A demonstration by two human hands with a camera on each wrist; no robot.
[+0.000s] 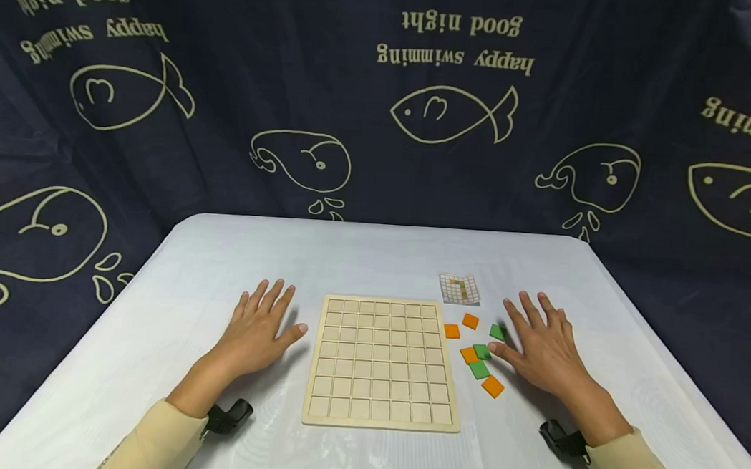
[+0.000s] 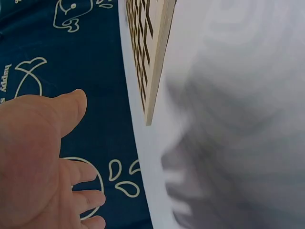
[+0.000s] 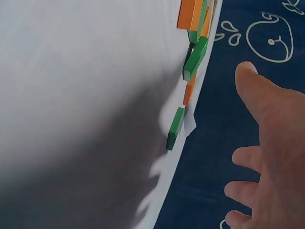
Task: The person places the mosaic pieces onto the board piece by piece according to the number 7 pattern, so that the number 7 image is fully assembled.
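A square wooden grid board (image 1: 382, 364) lies flat on the white table. My left hand (image 1: 254, 338) hovers just left of it, fingers spread and holding nothing; the left wrist view shows the board's edge (image 2: 159, 67) beyond the thumb. To the board's right lie several square tiles, among them an orange tile (image 1: 492, 386) and a green tile (image 1: 480, 370). One green tile (image 1: 482, 351) partly overlaps another orange tile (image 1: 469, 355). Beside these tiles my right hand (image 1: 543, 349) hovers with straight, spread fingers, its thumb above the green ones. Nothing is in its grasp.
Behind the tiles lies a small printed card (image 1: 459, 289) showing a grid with coloured squares. The white table (image 1: 271, 250) ends at a dark blue curtain (image 1: 371, 98) with fish and whale drawings. A black wrist camera (image 1: 230, 416) sits at the left cuff, another (image 1: 563, 440) at the right.
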